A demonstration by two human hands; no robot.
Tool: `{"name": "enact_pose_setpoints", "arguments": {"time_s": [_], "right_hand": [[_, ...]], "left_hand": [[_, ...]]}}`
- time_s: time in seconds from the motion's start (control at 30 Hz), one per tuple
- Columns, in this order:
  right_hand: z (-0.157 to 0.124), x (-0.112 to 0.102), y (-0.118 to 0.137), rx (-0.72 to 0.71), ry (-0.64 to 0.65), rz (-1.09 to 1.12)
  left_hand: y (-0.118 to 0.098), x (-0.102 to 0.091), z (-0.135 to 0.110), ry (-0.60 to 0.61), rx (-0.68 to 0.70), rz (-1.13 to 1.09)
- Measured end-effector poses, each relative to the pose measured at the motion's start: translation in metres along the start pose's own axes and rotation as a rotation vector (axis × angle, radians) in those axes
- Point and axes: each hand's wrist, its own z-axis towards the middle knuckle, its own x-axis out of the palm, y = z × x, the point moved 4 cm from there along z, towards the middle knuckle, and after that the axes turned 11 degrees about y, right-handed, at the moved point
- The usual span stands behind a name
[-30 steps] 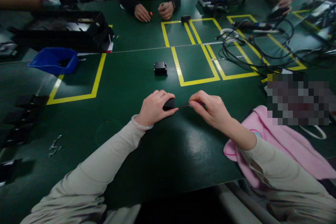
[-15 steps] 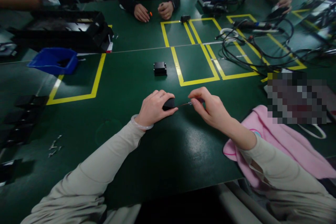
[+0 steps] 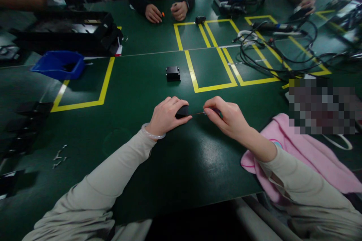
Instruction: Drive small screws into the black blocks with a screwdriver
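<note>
My left hand is wrapped over a small black block on the green table, with much of the block hidden under the fingers. In a pinch, my right hand holds a screwdriver; its thin shaft points left, toward the block's right side. Whether the tip touches the block I cannot tell. Just beyond my hands sits another black block with small silvery bits at its sides.
Several screws lie at the left. A blue bin and a long black tray stand beyond them. At the right are a pink cloth and coiled black cables. Other people sit opposite.
My right hand has dipped very slightly, and the screwdriver's shaft now lies closer to level. My left hand and the block stay where they were.
</note>
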Motion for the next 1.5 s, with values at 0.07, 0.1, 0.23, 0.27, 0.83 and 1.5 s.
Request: {"name": "enact_pose_setpoints", "arguments": {"time_s": [0.07,0.1,0.23,0.27,0.83,1.5], "right_hand": [[0.0000,0.0003,-0.0001,-0.007,-0.001,-0.007],[-0.0001,0.0005,-0.0003,-0.006,-0.004,-0.003],[-0.0007,0.0014,-0.0010,0.006,-0.004,0.028],[-0.0007,0.0016,-0.0011,0.011,0.003,0.027],[0.0004,0.0010,-0.0030,0.032,0.010,0.082],[0.0004,0.0012,-0.0070,0.047,-0.015,0.119]], "left_hand": [[0.0003,0.0003,0.0001,0.000,-0.001,0.002],[0.0004,0.0002,0.0001,0.000,-0.003,0.003],[0.0012,-0.0005,0.0001,0.000,-0.007,0.000],[0.0014,-0.0008,0.0000,-0.001,-0.007,-0.003],[0.0010,-0.0021,-0.0002,-0.003,-0.013,-0.003],[0.0013,-0.0010,-0.0002,-0.002,-0.010,-0.001]]}}
